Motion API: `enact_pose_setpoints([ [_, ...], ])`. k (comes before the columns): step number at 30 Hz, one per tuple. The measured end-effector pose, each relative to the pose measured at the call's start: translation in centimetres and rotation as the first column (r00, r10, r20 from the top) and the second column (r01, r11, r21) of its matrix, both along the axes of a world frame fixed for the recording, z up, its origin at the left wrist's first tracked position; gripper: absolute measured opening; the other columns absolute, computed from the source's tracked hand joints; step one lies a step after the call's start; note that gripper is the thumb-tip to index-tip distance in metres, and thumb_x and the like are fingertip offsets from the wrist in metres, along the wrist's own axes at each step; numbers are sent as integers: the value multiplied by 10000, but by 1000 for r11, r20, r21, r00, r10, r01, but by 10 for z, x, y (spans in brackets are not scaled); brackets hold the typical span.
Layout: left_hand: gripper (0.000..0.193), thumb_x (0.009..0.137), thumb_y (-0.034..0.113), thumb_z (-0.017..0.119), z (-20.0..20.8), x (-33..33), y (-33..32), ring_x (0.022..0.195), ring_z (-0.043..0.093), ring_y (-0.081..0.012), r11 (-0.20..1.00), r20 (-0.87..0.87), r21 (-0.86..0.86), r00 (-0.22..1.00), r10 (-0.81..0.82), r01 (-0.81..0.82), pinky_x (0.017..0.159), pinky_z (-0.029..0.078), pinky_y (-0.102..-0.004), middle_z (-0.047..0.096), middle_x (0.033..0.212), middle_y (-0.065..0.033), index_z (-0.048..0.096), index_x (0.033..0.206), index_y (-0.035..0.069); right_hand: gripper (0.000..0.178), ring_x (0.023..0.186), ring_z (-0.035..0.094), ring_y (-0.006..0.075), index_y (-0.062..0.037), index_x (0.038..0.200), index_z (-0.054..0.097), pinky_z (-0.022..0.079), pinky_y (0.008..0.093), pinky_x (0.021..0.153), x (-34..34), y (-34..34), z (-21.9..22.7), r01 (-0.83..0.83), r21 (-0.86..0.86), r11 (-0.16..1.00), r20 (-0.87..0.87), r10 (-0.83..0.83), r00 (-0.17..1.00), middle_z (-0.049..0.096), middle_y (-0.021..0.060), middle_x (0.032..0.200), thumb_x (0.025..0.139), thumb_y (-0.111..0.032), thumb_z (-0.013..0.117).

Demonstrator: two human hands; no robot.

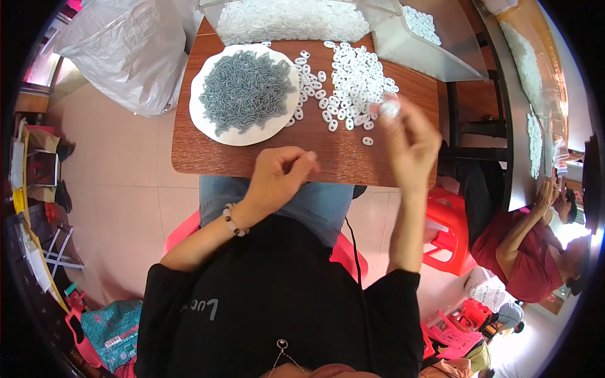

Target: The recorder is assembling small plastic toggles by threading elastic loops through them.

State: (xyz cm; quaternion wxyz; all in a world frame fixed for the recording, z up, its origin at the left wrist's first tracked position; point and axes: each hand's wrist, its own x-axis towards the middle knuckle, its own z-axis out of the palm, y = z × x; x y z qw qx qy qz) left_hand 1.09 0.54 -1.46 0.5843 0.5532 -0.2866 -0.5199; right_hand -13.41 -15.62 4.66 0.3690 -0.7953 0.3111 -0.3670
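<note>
My right hand (413, 145) is raised at the right of the wooden table, fingers pinched around a small white piece (389, 109), slightly blurred. It hovers beside a heap of white oval plastic pieces with two holes (359, 75). My left hand (277, 179), with a beaded bracelet on its wrist, is closed at the table's near edge, thumb against the curled fingers. Whatever it may hold is hidden. Beyond it stands a white plate (197, 101) piled with small grey rod-like parts (246, 91). Several loose white pieces lie between plate and heap.
A clear bin (296, 22) full of white pieces stands at the table's far edge. A grey tray (428, 53) adjoins it at the right. A large white plastic bag (126, 50) is at the far left. Another person in a red shirt (526, 258) sits at the right beside a red stool (446, 230).
</note>
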Motion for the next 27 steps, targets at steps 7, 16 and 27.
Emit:
enact_pose_setpoints([
  [7,298,950,169,548,-23,20,20,514,405,-11,993,9,63,995,97,-97,477,302,-186,511,580,40,614,707,9,365,859,662,135,-3,1195,621,494,265,767,-4,-171,56,257,-501,827,-208,-403,891,720,120,935,904,-223,633],
  [16,304,937,192,580,-22,22,21,517,403,-2,995,42,54,996,76,-79,467,290,-196,492,551,59,633,697,14,149,733,562,65,20,944,666,445,208,655,3,-94,8,117,-312,943,-65,-144,987,644,36,763,908,-119,626],
  [27,105,902,112,641,-22,15,23,605,429,-14,997,240,-77,971,-11,31,527,338,-189,550,764,34,658,876,11,71,837,579,296,-28,889,669,466,377,747,16,-34,-51,-149,-243,959,-423,33,906,653,126,852,829,-58,648],
])
